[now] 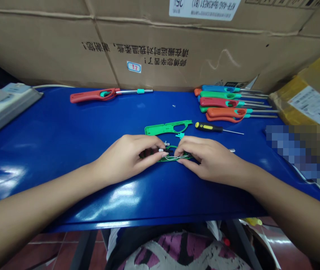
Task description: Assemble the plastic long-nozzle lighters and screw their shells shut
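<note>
My left hand (133,155) is closed, its thumb and forefinger pinching a small black igniter part (167,150) with a white end. This part sits over the green lower half of a lighter casing (164,159), mostly hidden by my fingers. At the right end of that casing, my right hand (209,155) pinches thin white wires (174,157). Just beyond my hands lies the other green casing half (164,128), inner side up. A teal trigger piece (180,135) and a small whitish part (167,143) lie between it and my fingers.
A black-and-yellow screwdriver (209,126) lies right of the casing. Several assembled lighters (224,102) are piled behind it. One red lighter (92,96) rests back left. A power strip (11,101) stands left, a taped box (311,93) right, and a large carton (148,45) behind.
</note>
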Available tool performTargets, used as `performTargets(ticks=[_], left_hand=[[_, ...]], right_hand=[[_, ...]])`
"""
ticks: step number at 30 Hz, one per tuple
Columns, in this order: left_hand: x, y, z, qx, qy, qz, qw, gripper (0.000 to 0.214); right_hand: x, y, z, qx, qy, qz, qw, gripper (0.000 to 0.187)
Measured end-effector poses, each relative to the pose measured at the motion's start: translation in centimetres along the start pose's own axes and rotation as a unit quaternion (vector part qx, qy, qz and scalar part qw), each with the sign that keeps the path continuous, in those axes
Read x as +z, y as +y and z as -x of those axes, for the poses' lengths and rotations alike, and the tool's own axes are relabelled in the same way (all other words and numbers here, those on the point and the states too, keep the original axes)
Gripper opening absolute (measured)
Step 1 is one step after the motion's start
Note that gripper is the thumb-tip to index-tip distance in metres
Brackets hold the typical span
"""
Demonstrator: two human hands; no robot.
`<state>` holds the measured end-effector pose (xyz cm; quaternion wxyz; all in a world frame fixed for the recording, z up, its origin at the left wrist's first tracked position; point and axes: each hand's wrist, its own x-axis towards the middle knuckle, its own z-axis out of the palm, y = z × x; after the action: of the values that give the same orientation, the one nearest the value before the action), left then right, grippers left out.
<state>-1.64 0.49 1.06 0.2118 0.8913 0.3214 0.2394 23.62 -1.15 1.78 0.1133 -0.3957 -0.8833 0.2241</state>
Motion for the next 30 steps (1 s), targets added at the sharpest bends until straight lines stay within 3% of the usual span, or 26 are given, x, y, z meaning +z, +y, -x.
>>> performTargets(ticks=[8, 15, 20, 30], left_hand=[[-0.1, 0.53, -0.22, -0.073, -0.027, 0.076, 0.994, 0.019], [-0.03, 0.96, -0.56, -0.159, -0.056, 0.204, 0.964, 0.02], [0.21, 0.88, -0.66, -0.172, -0.043, 0.229, 0.957, 0.021], [-0.01, 0.79, -0.49, -0.131, -0.038, 0.14, 0.981, 0.017]], right_hand=[[-0.16, -0.6, 0.02, 0.026, -0.028, 0.025, 0.999, 0.011], [-0.04, -0.42, -0.03, 0.029, -0.033, 0.026, 0.999, 0.009], [0.03, -0.53, 0.03, 0.047, -0.032, 0.012, 0.998, 0.006], [-0.34, -0.78, -0.01, 0.041, -0.027, 0.01, 0.999, 0.006]])
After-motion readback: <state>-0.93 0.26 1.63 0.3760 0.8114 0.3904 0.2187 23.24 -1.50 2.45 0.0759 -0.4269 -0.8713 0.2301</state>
